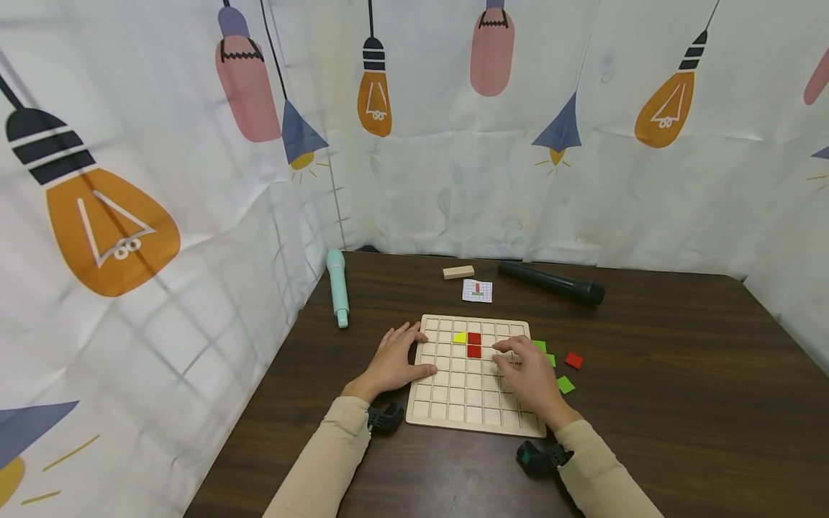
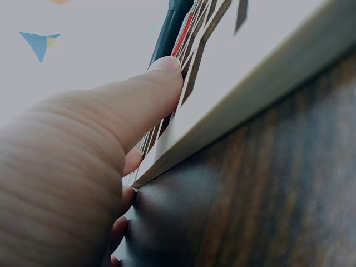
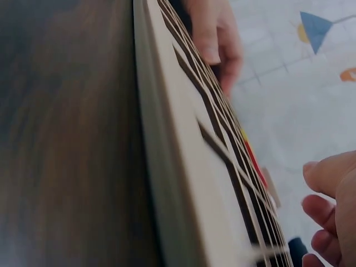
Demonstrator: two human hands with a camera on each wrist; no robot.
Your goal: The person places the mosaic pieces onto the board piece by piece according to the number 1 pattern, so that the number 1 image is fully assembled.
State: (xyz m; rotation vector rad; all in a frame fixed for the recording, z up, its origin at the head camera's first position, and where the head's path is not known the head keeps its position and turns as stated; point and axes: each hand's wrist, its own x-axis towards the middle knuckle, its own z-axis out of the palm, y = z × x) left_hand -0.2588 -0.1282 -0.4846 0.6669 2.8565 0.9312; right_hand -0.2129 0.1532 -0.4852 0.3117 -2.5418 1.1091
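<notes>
The left hand point(image 1: 391, 363) is spread with relaxed fingers, its thumb resting on the left margin of a pale wooden grid board point(image 1: 456, 397). The board lies flat on the dark wood-grain table point(image 1: 699, 403), its surface cut by thin dark grooves into squares. On it, a flat yellow tile point(image 1: 460, 337) sits left of the upper of two glossy red tiles point(image 1: 474, 351), stacked in one column. The right hand point(image 1: 531, 374), loosely curved with thumb and forefinger apart, holds nothing visible over the board's right side. Beyond lie bright green tiles point(image 1: 566, 385) and a loose red square point(image 1: 573, 360).

Head view faces down; close wrist views apparently share board point(image 1: 474, 380).
</notes>
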